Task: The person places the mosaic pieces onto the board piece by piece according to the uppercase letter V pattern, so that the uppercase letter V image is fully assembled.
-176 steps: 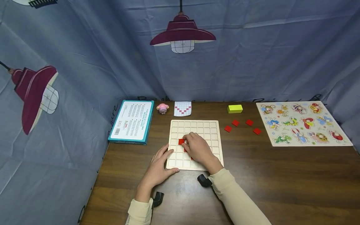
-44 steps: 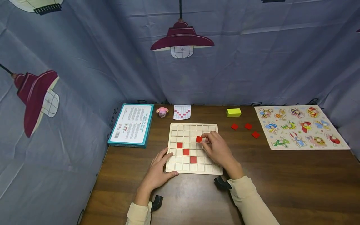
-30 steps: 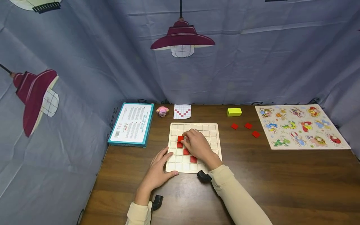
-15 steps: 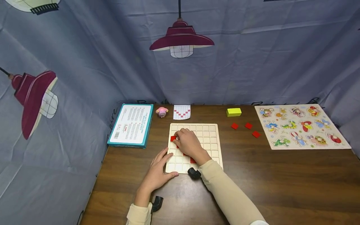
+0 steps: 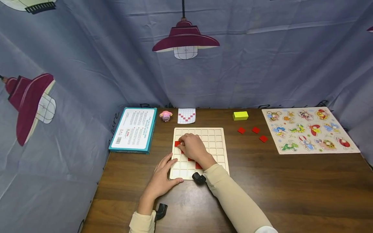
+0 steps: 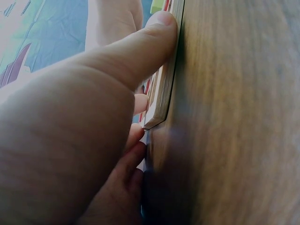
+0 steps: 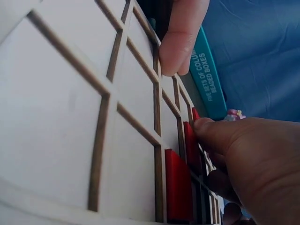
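A pale wooden grid board (image 5: 214, 152) lies in the middle of the table in the head view. My right hand (image 5: 193, 149) reaches over it and pinches a red square tile (image 5: 177, 144) at a left-column cell; whether the tile is fully seated is hard to see. More red tiles (image 5: 198, 166) run diagonally down the grid, partly covered by that hand. In the right wrist view the thumb (image 7: 213, 133) is at the far tile, past a nearer red tile (image 7: 178, 187). My left hand (image 5: 161, 182) rests with spread fingers at the board's front left corner, thumb on its edge (image 6: 159, 105).
Three loose red tiles (image 5: 255, 130) lie right of the board, below a yellow block (image 5: 240, 116). Behind the board are a patterned card (image 5: 186, 116) and a pink figurine (image 5: 165, 116). A teal box (image 5: 134, 129) stands left, an insect puzzle (image 5: 309, 129) right.
My right hand has brought another red tile from the right side across the board to the left column, and the loose group is one fewer. My left hand keeps its place.
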`<state>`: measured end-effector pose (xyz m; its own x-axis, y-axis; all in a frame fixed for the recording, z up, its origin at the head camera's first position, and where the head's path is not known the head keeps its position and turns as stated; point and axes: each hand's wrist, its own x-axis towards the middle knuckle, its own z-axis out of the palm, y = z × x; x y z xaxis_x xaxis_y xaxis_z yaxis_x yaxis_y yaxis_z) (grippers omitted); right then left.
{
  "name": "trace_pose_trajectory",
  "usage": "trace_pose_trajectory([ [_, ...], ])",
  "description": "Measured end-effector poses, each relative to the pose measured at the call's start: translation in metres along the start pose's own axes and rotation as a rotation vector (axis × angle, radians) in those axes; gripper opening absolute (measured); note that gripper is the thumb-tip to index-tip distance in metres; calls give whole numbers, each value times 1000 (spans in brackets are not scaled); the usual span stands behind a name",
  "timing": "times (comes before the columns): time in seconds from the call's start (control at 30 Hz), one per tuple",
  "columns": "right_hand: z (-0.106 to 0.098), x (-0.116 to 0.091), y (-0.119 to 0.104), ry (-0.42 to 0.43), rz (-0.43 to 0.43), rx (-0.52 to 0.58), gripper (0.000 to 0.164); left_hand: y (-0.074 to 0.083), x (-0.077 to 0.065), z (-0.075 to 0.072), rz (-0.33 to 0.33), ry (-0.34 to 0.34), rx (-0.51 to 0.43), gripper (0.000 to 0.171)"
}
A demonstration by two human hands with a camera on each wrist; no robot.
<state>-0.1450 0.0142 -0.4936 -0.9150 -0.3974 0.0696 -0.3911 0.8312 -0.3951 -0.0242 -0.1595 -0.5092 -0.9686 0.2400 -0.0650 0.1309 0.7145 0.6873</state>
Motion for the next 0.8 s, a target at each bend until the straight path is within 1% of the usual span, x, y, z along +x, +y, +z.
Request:
trace_pose_trajectory([
  [0.2, -2, 2, 0, 13, 2, 7, 23, 1, 0, -1, 21, 17, 8, 80],
  [0.27, -3, 1, 1, 8, 2, 14, 25, 1, 0, -1, 7, 7, 11, 80],
  [0.37, -6, -2, 7, -10, 3, 58, 28, 3, -1, 1, -5, -2, 8, 80],
  [0.43, -11, -7, 15, -12, 13, 127, 33, 3, -2, 2, -13, -3, 2, 80],
  [0.5, -18, -16, 30, 17, 31, 202, 37, 4, -3, 3, -15, 1, -11, 80],
  [0.6, -30, -37, 63, 116, 68, 301, 44, 3, -3, 3, -18, 5, -22, 81],
  [0.7, -41, -63, 103, 237, 116, 338, 47, 1, -2, 2, -18, 7, -29, 82],
  [0.8, -49, -90, 140, 329, 191, 328, 49, 0, -1, 1, -16, 10, -29, 83],
])
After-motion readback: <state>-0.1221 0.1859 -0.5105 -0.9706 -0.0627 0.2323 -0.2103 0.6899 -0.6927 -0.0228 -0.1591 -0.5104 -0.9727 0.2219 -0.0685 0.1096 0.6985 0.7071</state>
